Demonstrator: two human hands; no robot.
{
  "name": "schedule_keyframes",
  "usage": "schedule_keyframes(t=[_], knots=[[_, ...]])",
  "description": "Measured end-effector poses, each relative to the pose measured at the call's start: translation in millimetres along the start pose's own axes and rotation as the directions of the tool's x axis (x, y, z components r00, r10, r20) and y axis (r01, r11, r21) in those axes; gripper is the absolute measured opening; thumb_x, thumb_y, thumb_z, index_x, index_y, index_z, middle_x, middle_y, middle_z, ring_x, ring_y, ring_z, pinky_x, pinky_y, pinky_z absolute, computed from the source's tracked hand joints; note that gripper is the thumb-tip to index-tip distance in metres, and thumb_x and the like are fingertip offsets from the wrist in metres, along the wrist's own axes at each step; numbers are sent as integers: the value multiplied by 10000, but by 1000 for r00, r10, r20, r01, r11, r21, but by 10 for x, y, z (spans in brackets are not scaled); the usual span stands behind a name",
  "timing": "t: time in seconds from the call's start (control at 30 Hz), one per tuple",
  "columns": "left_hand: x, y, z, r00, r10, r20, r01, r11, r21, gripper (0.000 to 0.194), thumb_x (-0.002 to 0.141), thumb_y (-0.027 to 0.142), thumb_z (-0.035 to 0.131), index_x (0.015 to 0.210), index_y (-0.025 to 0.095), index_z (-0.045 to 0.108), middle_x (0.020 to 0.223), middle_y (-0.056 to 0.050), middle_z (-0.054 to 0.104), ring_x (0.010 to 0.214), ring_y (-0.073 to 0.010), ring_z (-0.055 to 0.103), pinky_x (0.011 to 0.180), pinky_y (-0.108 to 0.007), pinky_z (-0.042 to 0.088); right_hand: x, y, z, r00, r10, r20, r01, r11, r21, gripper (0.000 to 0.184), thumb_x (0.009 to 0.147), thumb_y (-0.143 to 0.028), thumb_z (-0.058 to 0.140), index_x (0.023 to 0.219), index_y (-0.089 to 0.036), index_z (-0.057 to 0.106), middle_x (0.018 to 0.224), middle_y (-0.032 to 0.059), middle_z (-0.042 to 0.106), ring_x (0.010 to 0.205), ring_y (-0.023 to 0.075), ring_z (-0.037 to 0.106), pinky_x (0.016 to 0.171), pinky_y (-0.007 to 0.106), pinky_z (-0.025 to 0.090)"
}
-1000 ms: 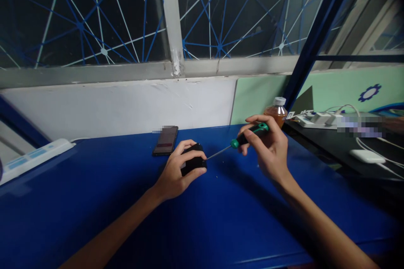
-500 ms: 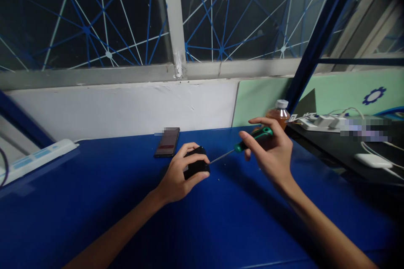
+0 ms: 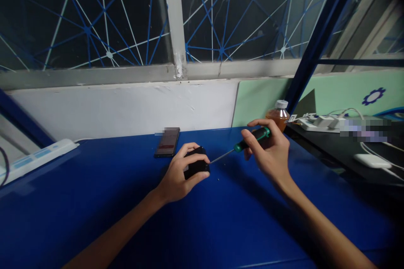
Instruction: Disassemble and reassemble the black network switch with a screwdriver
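Note:
On the blue table, my left hand (image 3: 179, 175) is wrapped over a small black box-shaped device (image 3: 196, 168), thumb on its near side and fingers across the top. Much of the device is hidden under that hand, so its exact kind cannot be made out. My right hand (image 3: 269, 147) grips a screwdriver (image 3: 251, 139) by its black and green handle, fingers curled around it. The thin metal shaft slants down to the left, its tip at the device's right end by my left fingertips. Tiny bits (image 3: 218, 179) lie on the table just right of the device.
A phone (image 3: 168, 142) lies flat behind my left hand. A capped bottle of amber drink (image 3: 279, 114) stands behind my right hand. White power strips (image 3: 41, 160) lie at far left and on the black surface (image 3: 318, 151) at right, with cables and a white adapter (image 3: 373, 160).
My right hand has shifted slightly left and its grip on the screwdriver handle has turned a little. The left hand and the device stay in place.

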State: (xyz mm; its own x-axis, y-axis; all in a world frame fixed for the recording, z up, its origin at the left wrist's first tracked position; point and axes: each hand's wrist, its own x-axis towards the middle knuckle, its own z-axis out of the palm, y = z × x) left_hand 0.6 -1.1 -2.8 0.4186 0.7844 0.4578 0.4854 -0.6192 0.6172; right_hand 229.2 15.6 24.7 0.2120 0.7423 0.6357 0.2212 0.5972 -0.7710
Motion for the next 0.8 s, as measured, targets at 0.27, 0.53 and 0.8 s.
schedule_keyframes(t=[0.27, 0.53, 0.8], knots=[[10, 11, -4, 999, 42, -6, -42, 999, 33, 188, 799, 284, 637, 983, 251, 653, 1177, -79, 493, 1131, -281, 493, 961, -497, 428, 51, -60, -51, 982, 34, 185, -67, 982, 176, 393, 747, -244, 723, 1069, -226, 497, 510, -77, 567, 371, 127, 544, 359, 247, 447], [18, -61, 30, 996, 73, 52, -77, 994, 80, 195, 784, 265, 648, 974, 226, 662, 1172, -95, 481, 1126, -264, 489, 974, -484, 418, 128, 9, -145, 914, 124, 385, -215, 956, 202, 312, 740, -205, 701, 991, -192, 517, 763, 19, 655, 512, 156, 643, 416, 268, 512], [7, -74, -4, 997, 61, 39, -63, 997, 45, 195, 796, 289, 652, 986, 245, 657, 1175, -80, 483, 1133, -257, 484, 988, -482, 403, 198, 80, -320, 821, 57, 568, -261, 922, 285, 209, 784, -160, 678, 939, -179, 539, 932, 74, 660, 697, 175, 653, 552, 333, 593]])
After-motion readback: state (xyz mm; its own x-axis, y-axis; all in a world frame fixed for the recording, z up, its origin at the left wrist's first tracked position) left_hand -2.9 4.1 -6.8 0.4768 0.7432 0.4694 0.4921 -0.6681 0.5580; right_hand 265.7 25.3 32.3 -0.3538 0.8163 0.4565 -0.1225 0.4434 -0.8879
